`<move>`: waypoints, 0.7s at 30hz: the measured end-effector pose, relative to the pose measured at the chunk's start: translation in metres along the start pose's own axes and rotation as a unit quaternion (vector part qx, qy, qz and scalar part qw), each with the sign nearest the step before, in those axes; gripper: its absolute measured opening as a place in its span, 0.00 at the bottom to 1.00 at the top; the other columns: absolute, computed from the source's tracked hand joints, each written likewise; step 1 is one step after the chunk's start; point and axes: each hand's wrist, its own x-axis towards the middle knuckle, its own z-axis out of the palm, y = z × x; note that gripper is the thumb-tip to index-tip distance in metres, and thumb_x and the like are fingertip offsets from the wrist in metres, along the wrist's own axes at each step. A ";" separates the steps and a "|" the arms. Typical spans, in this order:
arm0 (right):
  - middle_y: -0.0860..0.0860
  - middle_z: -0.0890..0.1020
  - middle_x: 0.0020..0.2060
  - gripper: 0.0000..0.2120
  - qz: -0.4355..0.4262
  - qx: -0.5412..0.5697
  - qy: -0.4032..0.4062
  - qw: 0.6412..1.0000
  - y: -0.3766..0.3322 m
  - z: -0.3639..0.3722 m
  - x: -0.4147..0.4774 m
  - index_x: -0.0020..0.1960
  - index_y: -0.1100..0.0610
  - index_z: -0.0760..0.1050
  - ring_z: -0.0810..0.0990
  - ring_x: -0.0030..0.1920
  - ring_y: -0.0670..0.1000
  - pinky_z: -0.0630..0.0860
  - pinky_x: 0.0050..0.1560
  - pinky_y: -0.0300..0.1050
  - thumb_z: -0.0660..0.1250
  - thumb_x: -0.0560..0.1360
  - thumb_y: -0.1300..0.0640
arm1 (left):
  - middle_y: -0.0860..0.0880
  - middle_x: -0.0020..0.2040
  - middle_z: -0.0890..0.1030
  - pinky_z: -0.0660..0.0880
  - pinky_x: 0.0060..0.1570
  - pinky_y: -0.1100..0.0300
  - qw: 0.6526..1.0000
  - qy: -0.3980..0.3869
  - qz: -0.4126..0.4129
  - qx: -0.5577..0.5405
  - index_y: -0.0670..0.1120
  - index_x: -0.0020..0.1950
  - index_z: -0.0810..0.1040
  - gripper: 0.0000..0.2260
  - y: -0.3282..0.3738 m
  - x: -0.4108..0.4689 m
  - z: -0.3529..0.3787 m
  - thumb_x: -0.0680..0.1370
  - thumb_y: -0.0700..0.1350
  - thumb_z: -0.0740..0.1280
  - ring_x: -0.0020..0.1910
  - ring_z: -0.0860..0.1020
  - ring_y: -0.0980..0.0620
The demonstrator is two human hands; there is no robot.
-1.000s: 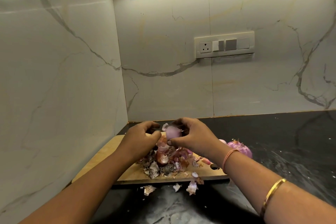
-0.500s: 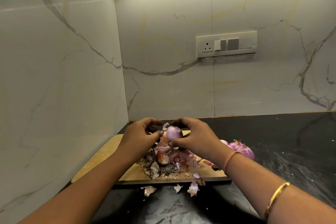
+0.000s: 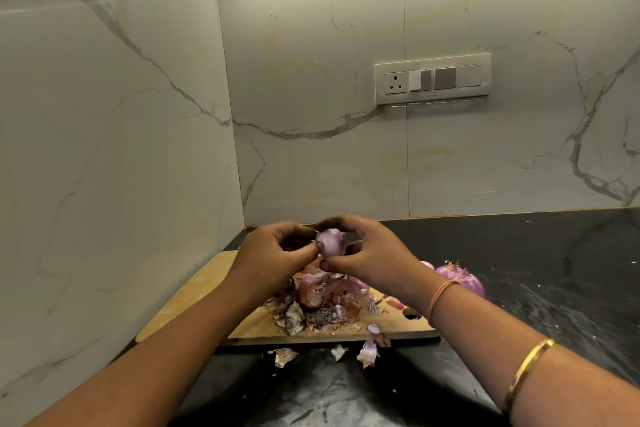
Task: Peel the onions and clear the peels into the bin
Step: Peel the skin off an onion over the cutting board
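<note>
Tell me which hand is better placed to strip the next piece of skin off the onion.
Left, probably. The right hand wraps the onion, thumb beneath and fingers over the top, steadying it; the left hand pinches at its left side, placed to pull skin away.

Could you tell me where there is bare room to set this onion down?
Free: the wooden cutting board's left end, between the marble side wall and the heap of onion peels; the black stone counter right of the large purple onion. Crowded: the board's middle, and its front edge with loose peels.

Gold bangle [image 3: 530, 366], orange wristband [image 3: 441, 302] (right arm [image 3: 485, 331])
</note>
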 end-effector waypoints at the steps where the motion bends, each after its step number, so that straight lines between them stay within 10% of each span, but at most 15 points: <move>1: 0.47 0.81 0.52 0.21 -0.002 0.001 0.003 1.000 0.000 0.000 0.000 0.59 0.51 0.77 0.81 0.51 0.50 0.79 0.55 0.48 0.73 0.69 0.65 | 0.55 0.41 0.82 0.79 0.44 0.61 1.000 0.002 0.001 0.003 0.49 0.49 0.81 0.07 0.000 0.000 0.000 0.72 0.42 0.71 0.40 0.81 0.58; 21: 0.49 0.81 0.53 0.22 0.019 0.073 -0.015 0.997 0.000 -0.001 0.001 0.51 0.47 0.77 0.79 0.55 0.50 0.79 0.54 0.44 0.69 0.68 0.72 | 0.56 0.35 0.79 0.68 0.30 0.76 0.992 0.061 0.017 0.113 0.50 0.42 0.81 0.04 -0.003 0.003 -0.006 0.72 0.41 0.68 0.34 0.76 0.61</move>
